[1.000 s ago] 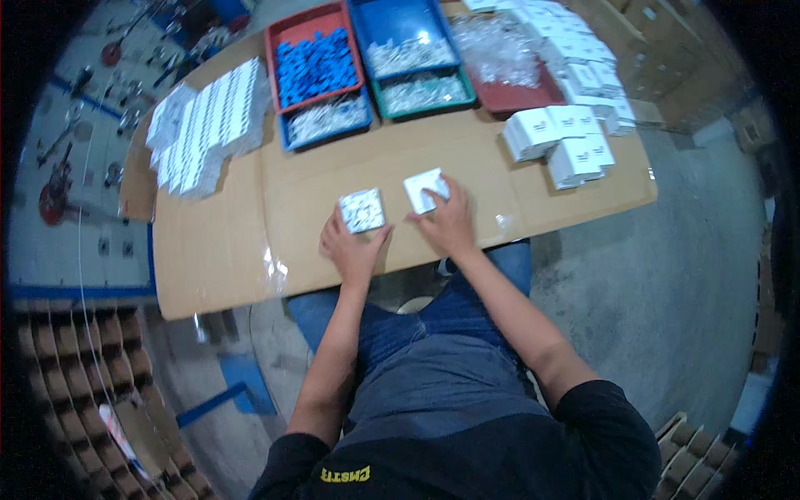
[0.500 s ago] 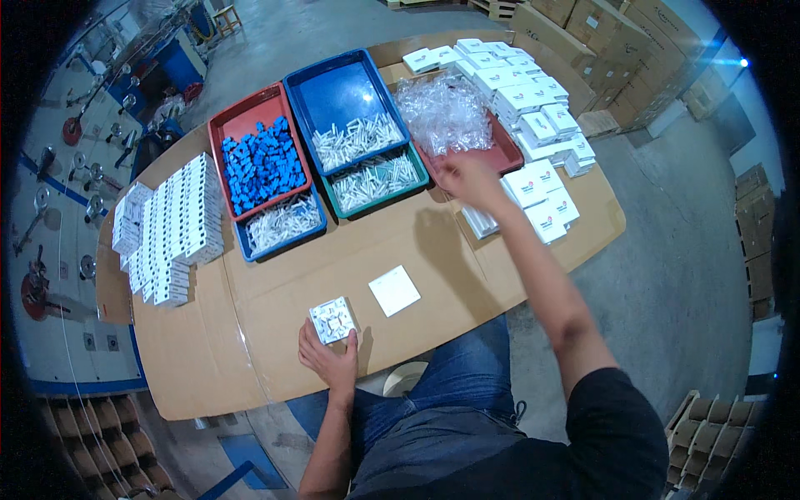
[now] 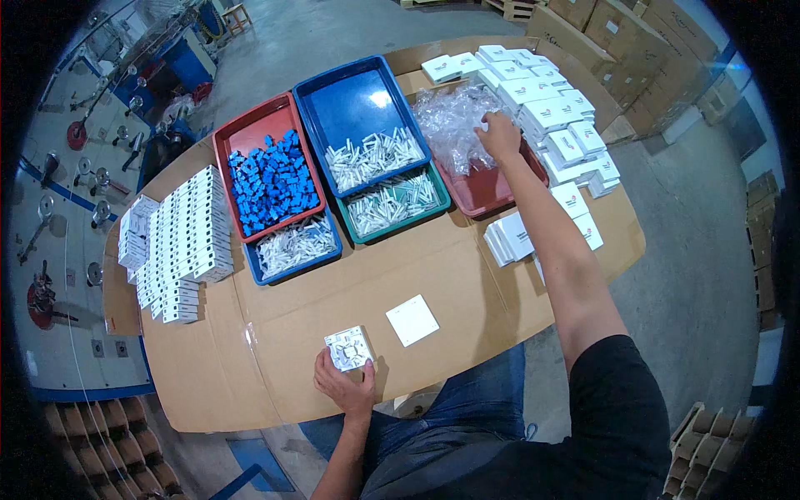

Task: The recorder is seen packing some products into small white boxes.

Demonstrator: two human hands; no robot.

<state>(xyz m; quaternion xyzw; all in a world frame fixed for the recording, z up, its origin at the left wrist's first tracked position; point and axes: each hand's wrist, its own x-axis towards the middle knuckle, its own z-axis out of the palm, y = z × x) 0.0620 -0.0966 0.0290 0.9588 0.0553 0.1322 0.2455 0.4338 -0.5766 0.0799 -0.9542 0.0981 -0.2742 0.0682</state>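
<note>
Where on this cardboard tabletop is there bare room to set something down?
Bare cardboard lies between the trays and the near edge, around the white plate and the left hand. The far side is crowded: trays, plastic bags, white boxes.

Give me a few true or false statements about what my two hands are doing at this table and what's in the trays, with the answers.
1. The left hand rests at a white square part near the table's front edge. True.
2. The right hand holds the flat white plate. False: the plate lies alone on the cardboard; the right hand reaches into the clear plastic bags in a red tray.
3. The blue pieces lie in a green tray. False: they lie in a red tray.
4. White boxes stand in rows on the table's left. True.
</note>
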